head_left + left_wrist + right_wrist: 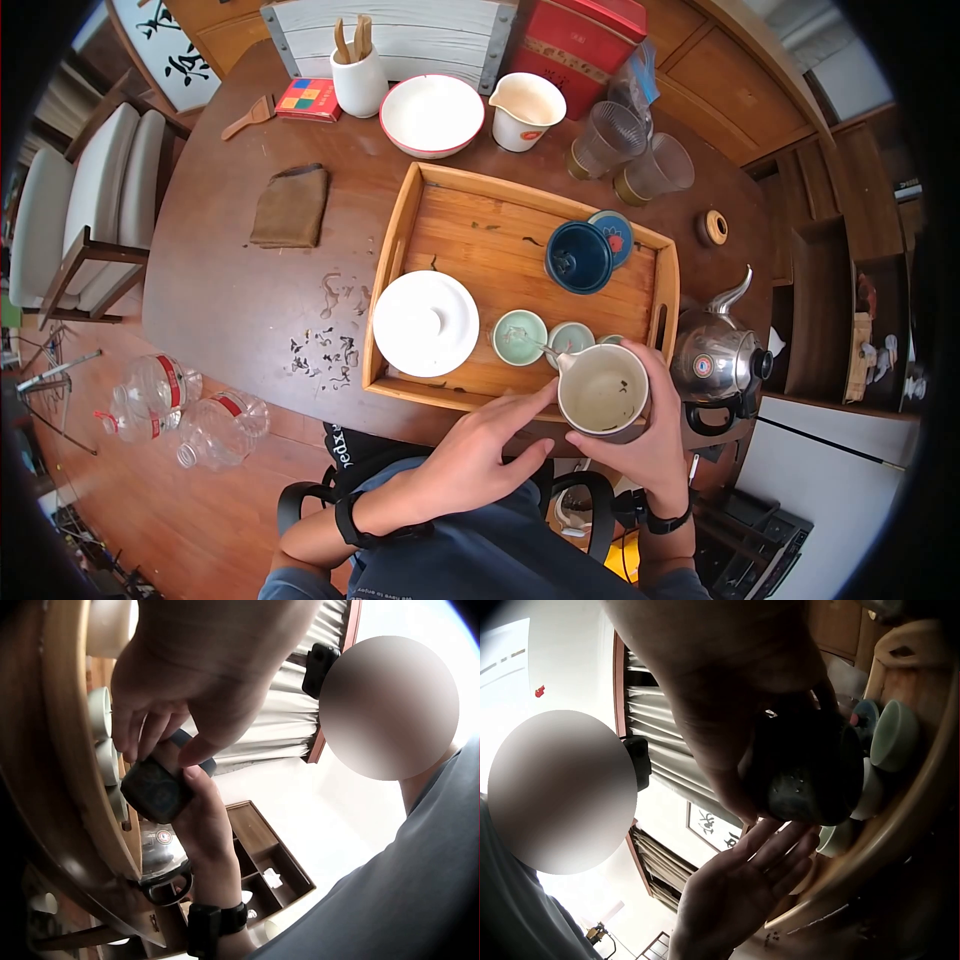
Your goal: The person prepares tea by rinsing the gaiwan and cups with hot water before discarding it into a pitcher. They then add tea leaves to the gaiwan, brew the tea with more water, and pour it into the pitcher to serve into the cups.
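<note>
My right hand (650, 450) grips a small spouted pitcher (603, 392), cream inside and dark outside, with dark bits in it. The pitcher tilts left. From its spout a thin stream runs into a pale green cup (519, 338). Two more such cups, the middle one (571, 338) and one partly hidden behind the pitcher (611, 340), stand to its right on the wooden tray (480, 220). My left hand (490, 440) has its fingers extended, fingertips right at the pitcher's side. In the right wrist view, the left palm (727, 900) shows beneath the dark pitcher (810, 776).
The tray also bears a white lidded bowl (426, 323), a blue cup (579, 257) and its lid (612, 236). A steel kettle (715, 360) stands right of it. Behind are a white bowl (432, 115), a larger pitcher (527, 110) and two glasses (655, 170). A brown cloth (290, 207) lies left.
</note>
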